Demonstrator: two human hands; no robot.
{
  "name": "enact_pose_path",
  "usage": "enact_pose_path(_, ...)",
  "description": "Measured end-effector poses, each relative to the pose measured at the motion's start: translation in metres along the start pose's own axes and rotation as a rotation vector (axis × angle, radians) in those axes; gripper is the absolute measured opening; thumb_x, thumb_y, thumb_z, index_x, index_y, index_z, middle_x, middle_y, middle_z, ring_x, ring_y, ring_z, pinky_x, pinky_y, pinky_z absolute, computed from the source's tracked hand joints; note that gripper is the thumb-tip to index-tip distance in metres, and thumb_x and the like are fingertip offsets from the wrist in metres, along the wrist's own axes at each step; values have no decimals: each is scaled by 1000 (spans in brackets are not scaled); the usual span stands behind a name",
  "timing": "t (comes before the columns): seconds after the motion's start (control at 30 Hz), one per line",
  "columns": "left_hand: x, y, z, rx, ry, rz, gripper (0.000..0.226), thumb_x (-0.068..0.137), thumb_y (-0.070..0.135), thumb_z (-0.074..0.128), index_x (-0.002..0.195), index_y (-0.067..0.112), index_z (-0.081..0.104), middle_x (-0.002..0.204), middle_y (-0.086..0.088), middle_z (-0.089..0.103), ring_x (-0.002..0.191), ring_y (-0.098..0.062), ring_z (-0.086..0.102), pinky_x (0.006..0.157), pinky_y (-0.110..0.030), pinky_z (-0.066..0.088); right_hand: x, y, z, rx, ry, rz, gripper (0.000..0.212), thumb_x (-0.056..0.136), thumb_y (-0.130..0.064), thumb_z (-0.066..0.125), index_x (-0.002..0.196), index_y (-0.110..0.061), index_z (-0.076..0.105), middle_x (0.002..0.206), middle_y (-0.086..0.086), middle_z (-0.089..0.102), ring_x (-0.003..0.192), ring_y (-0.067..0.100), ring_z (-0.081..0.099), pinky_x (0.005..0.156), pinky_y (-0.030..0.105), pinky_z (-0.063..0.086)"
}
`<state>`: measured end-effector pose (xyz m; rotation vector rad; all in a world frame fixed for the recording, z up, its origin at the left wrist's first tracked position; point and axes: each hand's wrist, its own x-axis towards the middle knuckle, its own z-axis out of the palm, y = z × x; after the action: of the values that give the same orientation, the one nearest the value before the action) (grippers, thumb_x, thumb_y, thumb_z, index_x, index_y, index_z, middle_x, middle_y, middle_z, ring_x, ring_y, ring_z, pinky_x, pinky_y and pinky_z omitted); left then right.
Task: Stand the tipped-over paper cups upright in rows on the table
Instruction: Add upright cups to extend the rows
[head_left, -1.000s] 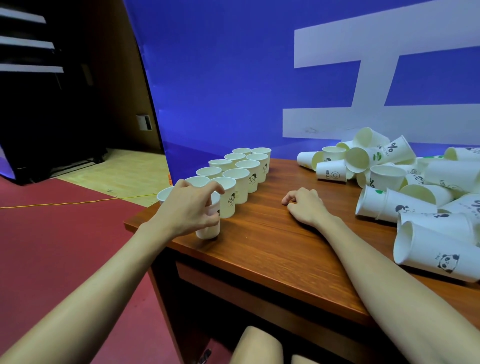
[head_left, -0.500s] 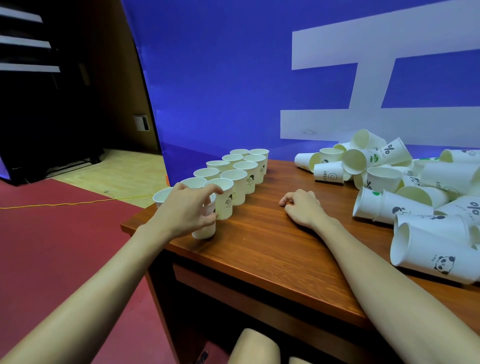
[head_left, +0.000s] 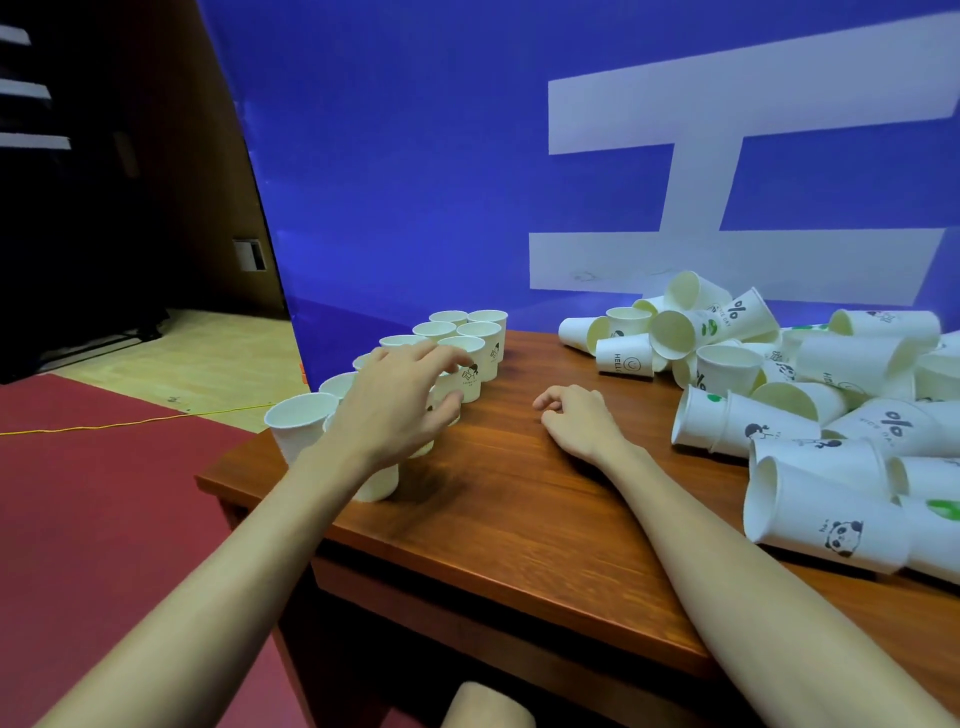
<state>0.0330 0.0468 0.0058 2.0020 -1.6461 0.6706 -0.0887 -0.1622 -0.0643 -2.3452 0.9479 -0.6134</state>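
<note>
the left hand (head_left: 395, 410) hovers over the near end of the upright cups (head_left: 470, 358), fingers spread and loosely curved — whether it touches the cup beneath it (head_left: 379, 480) i cannot tell. those cups stand in two rows along the left edge of the wooden table (head_left: 519, 509). the right hand (head_left: 576, 418) rests on the wood, fingers loosely curled, holding nothing. the tipped-over cups (head_left: 810, 415) lie heaped at the right (one with a panda print (head_left: 831, 519) nearest).

- Left hand (head_left: 395, 410): fingers spread, above the upright cups (head_left: 467, 338) near the table (head_left: 519, 519) corner.
- Right hand (head_left: 576, 421): loosely curled, resting on table.
- Tipped cups (head_left: 831, 415): piled at right.
</note>
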Motion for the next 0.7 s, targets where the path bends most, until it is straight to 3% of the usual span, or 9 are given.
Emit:
enact_pose_path(0.07,13,12,12,-49,9,23,26,90,30,60,115,28,60,115,9,64,99,-12,58,83,-29,39,4,2,-4,40,46,19,29,91,-17,48,113,-26,65,107,-3,62,115,23,42,87,31,36)
enact_pose_path(0.17,33,27,33,-119,11,55,21,88,28,59,109,26,64,103,10,66,89,-12,59,77,-30,45,13,5,-11,101,151,68,27,90,-22,51,113,-27,64,110,-2,61,117,23,48,93,35,43)
enact_pose_path(0.27,51,34,57,-230,-10,-18,19,87,26,59,105,28,64,99,12,66,79,-6,53,71,-26,45,24,6,-18,131,244,126,31,86,-24,54,116,-26,62,119,2,62,118,26,53,96,39,46)
enact_pose_path(0.37,66,35,83,-327,-44,-85,19,85,25,58,102,29,65,92,14,65,81,-6,57,74,-29,48,38,10,-26,105,301,176,40,87,-24,54,127,-19,55,127,8,57,116,28,54,96,38,45)
enact_pose_path(0.5,83,31,112,-388,-99,-202,18,86,25,56,101,29,65,89,14,65,83,-7,60,76,-29,49,55,16,-30,250,394,339,61,89,-22,56,144,-12,33,141,15,39,118,34,52,92,34,41)
enact_pose_path(0.57,91,28,126,-393,-134,-252,19,86,26,55,101,29,66,91,13,66,88,-9,61,76,-28,48,67,21,-25,362,447,410,80,83,-27,59,148,-14,15,140,17,44,113,37,57,89,35,47)
enact_pose_path(0.63,99,26,139,-410,-164,-302,19,85,27,55,100,31,65,94,12,68,90,-10,61,78,-28,48,77,27,-23,472,469,480,90,74,-32,56,147,-23,3,126,19,58,86,35,67,65,36,57)
enact_pose_path(0.7,105,25,150,-444,-188,-355,18,85,28,54,99,32,65,94,12,68,91,-11,62,81,-30,50,83,31,-27,571,488,540,85,80,-27,55,147,-22,2,102,22,67,56,27,62,42,26,44)
